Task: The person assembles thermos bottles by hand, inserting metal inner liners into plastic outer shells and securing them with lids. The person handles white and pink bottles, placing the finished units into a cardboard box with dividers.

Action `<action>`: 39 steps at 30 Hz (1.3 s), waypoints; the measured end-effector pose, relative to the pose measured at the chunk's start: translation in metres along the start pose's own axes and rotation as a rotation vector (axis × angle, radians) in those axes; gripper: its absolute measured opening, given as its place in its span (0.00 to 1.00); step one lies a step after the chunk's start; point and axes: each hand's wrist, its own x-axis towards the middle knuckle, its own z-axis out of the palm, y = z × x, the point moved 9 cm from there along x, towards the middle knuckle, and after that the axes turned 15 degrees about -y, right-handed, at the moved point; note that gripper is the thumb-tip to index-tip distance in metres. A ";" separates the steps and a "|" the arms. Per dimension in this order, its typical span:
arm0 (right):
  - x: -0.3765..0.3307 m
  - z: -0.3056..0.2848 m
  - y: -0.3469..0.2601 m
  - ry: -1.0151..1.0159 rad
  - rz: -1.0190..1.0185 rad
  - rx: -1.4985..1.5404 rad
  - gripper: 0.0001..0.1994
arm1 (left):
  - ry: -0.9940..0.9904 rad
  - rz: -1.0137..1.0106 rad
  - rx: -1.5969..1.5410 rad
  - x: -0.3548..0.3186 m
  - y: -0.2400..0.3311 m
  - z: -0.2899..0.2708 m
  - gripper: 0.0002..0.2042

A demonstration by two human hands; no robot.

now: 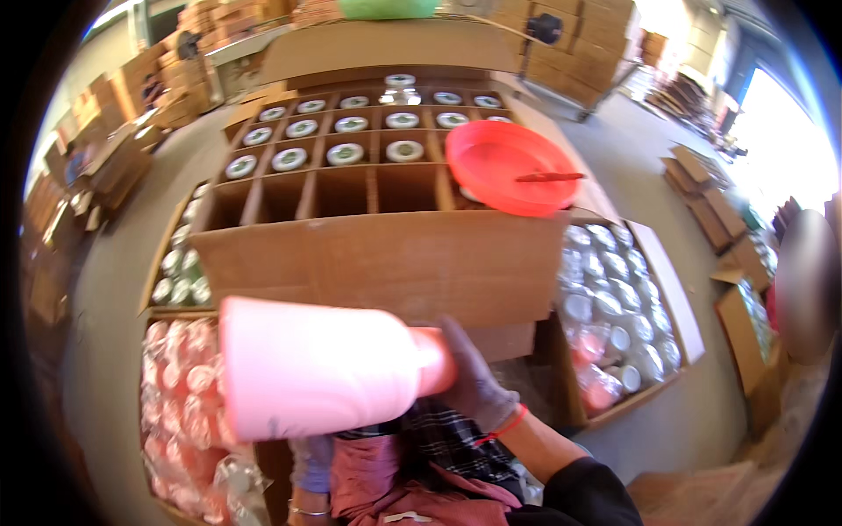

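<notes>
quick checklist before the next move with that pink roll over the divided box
1. Right hand in a grey glove, grip on the narrow end of the pink plastic-wrap roll: ok.
2. Left hand under the roll: whether it bears the roll, cannot tell.
3. Front row of cells in the divided cardboard box free: ok, they look empty.
4. Back rows filled with white-lidded round jars: ok.
5. Red round plastic basin resting on the box's right corner, covering some cells: not ok.
6. Front cardboard flap folded out of the way: ok, it hangs outward.
</notes>
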 end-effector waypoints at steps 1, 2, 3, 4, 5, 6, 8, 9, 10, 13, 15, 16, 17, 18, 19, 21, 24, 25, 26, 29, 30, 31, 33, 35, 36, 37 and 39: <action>-0.007 0.029 0.000 -0.052 0.127 0.050 0.39 | -0.034 -0.178 -0.289 -0.023 -0.049 0.034 0.17; -0.013 0.040 0.001 -0.075 0.186 0.135 0.38 | 0.060 -0.068 -0.102 -0.019 -0.035 0.023 0.17; -0.014 0.056 -0.004 -0.114 0.167 0.079 0.37 | 0.075 -0.034 -0.015 -0.023 -0.044 0.030 0.21; -0.008 0.074 -0.018 -0.276 0.003 -0.023 0.34 | 0.089 -0.209 -0.155 0.001 -0.060 0.016 0.23; -0.005 0.037 -0.024 0.058 -0.138 -0.447 0.33 | 0.148 -0.301 -0.718 0.014 -0.052 0.012 0.23; -0.014 0.044 -0.035 0.169 -0.324 -0.609 0.34 | 0.098 -0.305 -1.071 0.021 -0.043 0.020 0.24; -0.043 0.106 -0.082 0.042 -0.965 -1.340 0.36 | -0.042 -0.297 -1.554 0.031 -0.022 0.035 0.25; -0.051 0.129 -0.088 -0.063 -1.033 -1.584 0.33 | -0.093 -0.272 -1.658 0.033 -0.013 0.040 0.25; -0.056 0.150 -0.088 -0.191 -1.094 -1.817 0.31 | -0.133 -0.259 -1.752 0.033 -0.005 0.039 0.24; -0.069 0.156 -0.067 -0.646 -1.450 -2.059 0.21 | -0.101 -0.281 -1.962 0.028 0.029 0.028 0.21; -0.080 0.151 -0.074 -0.721 -1.499 -1.995 0.22 | -0.046 -0.281 -2.125 0.025 0.020 0.029 0.21; -0.074 0.145 -0.098 -0.480 -1.324 -1.764 0.23 | -0.014 -0.262 -2.232 0.028 0.021 0.032 0.22; -0.062 0.133 -0.105 -0.281 -1.155 -1.498 0.25 | 0.195 -0.355 -2.177 0.035 0.019 0.019 0.24; -0.050 0.110 -0.102 -0.097 -0.971 -1.231 0.26 | 0.395 -0.443 -2.096 0.040 0.019 0.005 0.25; -0.025 0.072 -0.078 -0.023 -0.566 -0.749 0.29 | 0.417 -0.414 -1.938 0.051 0.012 -0.009 0.25; 0.005 0.034 -0.037 -0.183 -0.165 -0.164 0.31 | 0.371 -0.219 -1.549 0.068 0.010 -0.045 0.24; 0.017 0.023 -0.017 -0.344 0.101 0.105 0.27 | 0.312 0.173 -0.733 0.091 0.034 -0.102 0.23; 0.033 0.013 -0.022 -0.352 0.052 0.054 0.26 | 0.326 0.310 -0.488 0.096 0.050 -0.109 0.22; 0.043 0.003 -0.028 -0.362 0.002 0.002 0.26 | 0.334 0.424 -0.308 0.097 0.063 -0.108 0.22; 0.040 -0.019 -0.075 -0.130 -0.301 -0.484 0.21 | 0.243 0.622 -0.176 0.083 0.071 -0.070 0.21; 0.035 -0.026 -0.088 -0.048 -0.428 -0.668 0.20 | 0.017 0.600 -0.319 0.073 0.058 -0.043 0.22; 0.046 -0.034 -0.056 -0.085 -0.276 -0.569 0.17 | -0.188 0.512 -0.420 0.054 0.041 -0.025 0.25; 0.027 -0.024 -0.039 -0.120 -0.319 -0.892 0.14 | -0.253 0.562 -0.375 0.016 0.026 -0.001 0.22; -0.012 -0.004 -0.043 -0.209 -0.393 -1.157 0.14 | -0.463 0.590 -0.336 -0.001 0.059 -0.027 0.21; -0.030 0.002 -0.046 -0.262 -0.484 -1.226 0.15 | -0.573 0.621 -0.298 -0.003 0.067 -0.034 0.22; -0.052 -0.011 -0.060 -0.210 -0.494 -1.179 0.17 | -0.676 0.610 -0.135 -0.018 0.056 -0.024 0.19; -0.112 -0.069 -0.104 0.129 -0.477 -1.353 0.16 | -0.809 0.143 -0.546 -0.022 0.023 -0.029 0.26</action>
